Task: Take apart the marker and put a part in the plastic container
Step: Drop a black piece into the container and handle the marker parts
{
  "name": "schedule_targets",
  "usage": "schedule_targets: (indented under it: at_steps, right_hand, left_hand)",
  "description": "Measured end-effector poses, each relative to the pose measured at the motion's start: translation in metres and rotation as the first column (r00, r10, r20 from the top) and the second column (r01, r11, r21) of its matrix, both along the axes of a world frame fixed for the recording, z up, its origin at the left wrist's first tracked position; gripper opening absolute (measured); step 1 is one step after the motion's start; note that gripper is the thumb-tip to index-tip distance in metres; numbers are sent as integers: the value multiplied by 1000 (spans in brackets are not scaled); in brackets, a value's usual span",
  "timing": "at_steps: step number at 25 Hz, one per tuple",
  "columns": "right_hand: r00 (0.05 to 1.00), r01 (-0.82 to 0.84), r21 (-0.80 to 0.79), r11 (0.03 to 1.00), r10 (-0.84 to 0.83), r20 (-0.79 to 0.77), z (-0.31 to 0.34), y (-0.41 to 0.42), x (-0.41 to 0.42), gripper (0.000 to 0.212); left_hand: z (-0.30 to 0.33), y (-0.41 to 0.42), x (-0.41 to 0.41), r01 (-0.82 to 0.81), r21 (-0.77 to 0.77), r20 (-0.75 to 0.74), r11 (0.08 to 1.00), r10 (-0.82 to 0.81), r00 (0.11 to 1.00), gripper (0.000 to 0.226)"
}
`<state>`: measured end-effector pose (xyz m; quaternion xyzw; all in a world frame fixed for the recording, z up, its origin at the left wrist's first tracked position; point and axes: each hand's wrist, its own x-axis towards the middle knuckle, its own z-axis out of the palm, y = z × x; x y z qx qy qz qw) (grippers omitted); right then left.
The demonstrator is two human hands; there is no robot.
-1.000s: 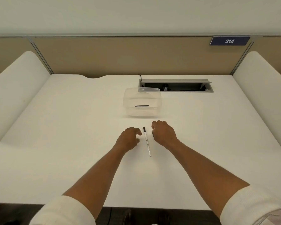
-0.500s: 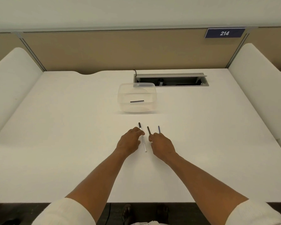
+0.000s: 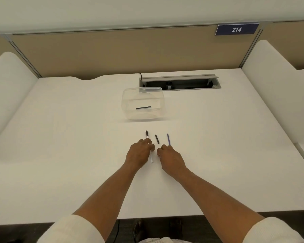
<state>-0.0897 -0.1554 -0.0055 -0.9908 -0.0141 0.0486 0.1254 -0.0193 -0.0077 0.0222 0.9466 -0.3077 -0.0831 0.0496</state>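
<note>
Left hand [image 3: 139, 155] sits curled over the white marker [image 3: 148, 145] on the desk [image 3: 60, 155], fingers bunched together around the barrel, though whether they truly pinch it or only rest on it I cannot tell from this angle; the black end pokes out beyond the knuckles and the white tail shows below the palm. Right hand [image 3: 170, 157] lies just beside it, fingers loosely folded and holding nothing I can see, its fingertips close to a thin blue stick [image 3: 168, 139]. Between the two hands, a short black piece [image 3: 157, 139] lies loose on the surface. Farther back stands the plastic container [image 3: 142, 114], with one dark part [image 3: 143, 107] already lying inside. Now the risks, as I judge them: these parts are slim and round, so a careless nudge from either hand could send one rolling across the smooth desk. Pulling the marker apart with a jerk could fling a piece away. A clear, light container could also skid if a hand bumps its rim.
</note>
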Motion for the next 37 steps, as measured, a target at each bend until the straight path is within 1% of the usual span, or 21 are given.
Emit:
schedule_targets:
  at_steps: [3, 6, 11, 15, 17, 19, 21, 25, 28, 34, 37]
  right_hand:
    - [1000, 3, -9, 1000, -3, -1, 1, 0, 0, 24]
    - [1000, 4, -12, 1000, -4, 3, 2, 1, 0, 24]
    - [1000, -2, -10, 1000, 2, 10, 0, 1, 0, 24]
    - [1000, -14, -6, 1000, 14, 7, -1, 0, 2, 25]
    - [1000, -14, 8, 1000, 14, 12, -1, -1, 3, 22]
    - [999, -12, 17, 1000, 11, 30, -2, -1, 4, 20]
    - [999, -8, 24, 1000, 7, 47, 0, -2, 8, 20]
    - [999, 2, 52, 999, -4, 45, 6, -6, 22, 22]
    - [999, 38, 47, 998, -39, 34, 11, -11, 35, 24]
    - [993, 113, 21, 993, -114, 32, 18, -13, 59, 14]
    - [987, 144, -8, 989, -144, 67, 18, -12, 65, 15]
  left_hand:
    - [-1, -1, -1, 36, 52, 60, 998, -39, 997, 29]
    - [-2, 0, -1, 72, 84, 90, 994, -80, 993, 27]
    - [-4, 7, 2, 151, 87, 117, 985, -160, 980, 28]
    - [-7, 14, 6, 198, 80, 135, 977, -208, 969, 21]
    - [-8, 17, 8, 207, 97, 134, 974, -219, 967, 20]
    - [-7, 18, 9, 181, 121, 121, 976, -195, 973, 20]
    - [-5, 19, 11, 121, 134, 116, 984, -137, 984, 21]
    - [0, 21, 17, 49, 177, 150, 983, -77, 986, 22]
    - [2, 23, 23, 18, 197, 160, 980, -51, 986, 19]
    - [2, 28, 35, -29, 199, 186, 980, -8, 983, 24]
    - [-1, 29, 40, -34, 206, 183, 978, -4, 983, 23]
